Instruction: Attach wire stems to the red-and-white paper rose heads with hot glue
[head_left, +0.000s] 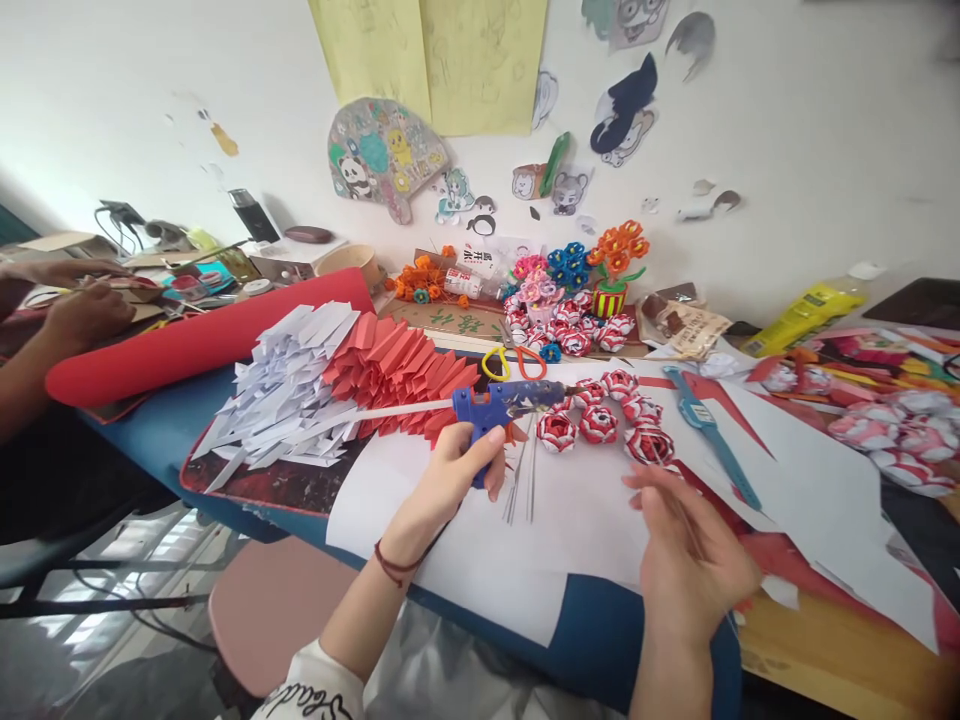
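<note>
Stickers (386, 150) dotted the white wall (247, 80) above a crowded blue worktop (600, 625). Left hand (450, 470) gripped a blue glue gun (510, 401), white stick (405, 408) jutting behind; right hand (694, 560) pinched a thin wire (685, 525), a layered paper rose (649, 443) apparently at its tip. Nearby, more red-and-white roses (598, 423), seemingly finished, sat with loose straight wires (517, 490). Farther left, spiky heaps of folded white strips (289, 385) and red strips (405, 370) looked unused.

Left fingers (486, 452) around blue glue gun (471, 406), right fingers (658, 518) pinching thin wire (684, 518), red-and-white flowers (598, 424) nearby
</note>
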